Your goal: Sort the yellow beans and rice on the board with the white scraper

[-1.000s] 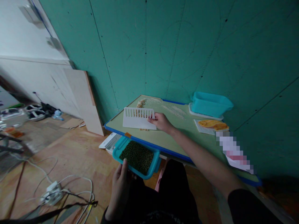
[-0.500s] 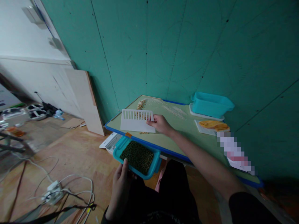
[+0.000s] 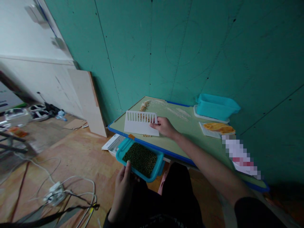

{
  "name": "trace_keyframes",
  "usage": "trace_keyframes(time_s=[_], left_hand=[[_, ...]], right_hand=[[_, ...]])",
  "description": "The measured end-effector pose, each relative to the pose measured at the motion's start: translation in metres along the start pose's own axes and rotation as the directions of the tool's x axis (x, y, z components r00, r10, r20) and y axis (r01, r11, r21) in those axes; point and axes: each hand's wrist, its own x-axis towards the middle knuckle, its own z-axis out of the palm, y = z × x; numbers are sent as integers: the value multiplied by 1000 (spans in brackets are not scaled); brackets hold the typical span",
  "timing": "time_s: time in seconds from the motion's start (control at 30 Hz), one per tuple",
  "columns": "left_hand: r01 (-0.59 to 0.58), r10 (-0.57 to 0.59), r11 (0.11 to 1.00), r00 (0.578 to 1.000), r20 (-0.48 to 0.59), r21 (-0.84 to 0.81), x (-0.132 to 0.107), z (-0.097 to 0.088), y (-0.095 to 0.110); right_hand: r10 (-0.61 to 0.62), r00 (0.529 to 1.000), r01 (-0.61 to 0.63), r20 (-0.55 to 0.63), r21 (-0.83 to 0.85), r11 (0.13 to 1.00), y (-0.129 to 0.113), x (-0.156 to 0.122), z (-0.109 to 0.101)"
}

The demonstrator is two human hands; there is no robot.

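My right hand (image 3: 163,126) grips a white slotted plastic panel (image 3: 140,123) by its right edge and holds it upright on the green table (image 3: 182,129). A few tan grains lie on the table just behind and under the panel. My left hand (image 3: 123,186) holds a teal container (image 3: 140,158) full of small dark green beans just below the table's blue front edge, thumb on its near rim.
A teal tub (image 3: 217,107) on a white lid stands at the back right, with a yellow item on a white sheet (image 3: 217,128) in front of it. Grain piles (image 3: 144,105) lie at the far left corner. Cables and a power strip (image 3: 55,194) cross the wooden floor.
The white panel has slid a little toward the table's front edge and back. The container of beans has stayed in place under the edge.
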Motion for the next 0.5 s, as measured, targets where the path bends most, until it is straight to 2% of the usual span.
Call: trace_keyframes(time_s=[0.17, 0.37, 0.5], left_hand=[[3, -2, 999, 1000, 29, -41, 2, -3, -5], [27, -26, 998, 1000, 11, -57, 1, 0, -1], [18, -18, 999, 1000, 17, -27, 0, 1, 1]], right_hand=[[-2, 999, 4, -32, 36, 999, 0, -2, 9], [12, 1000, -11, -2, 109, 994, -2, -4, 17], [21, 996, -11, -85, 111, 994, 0, -1, 12]])
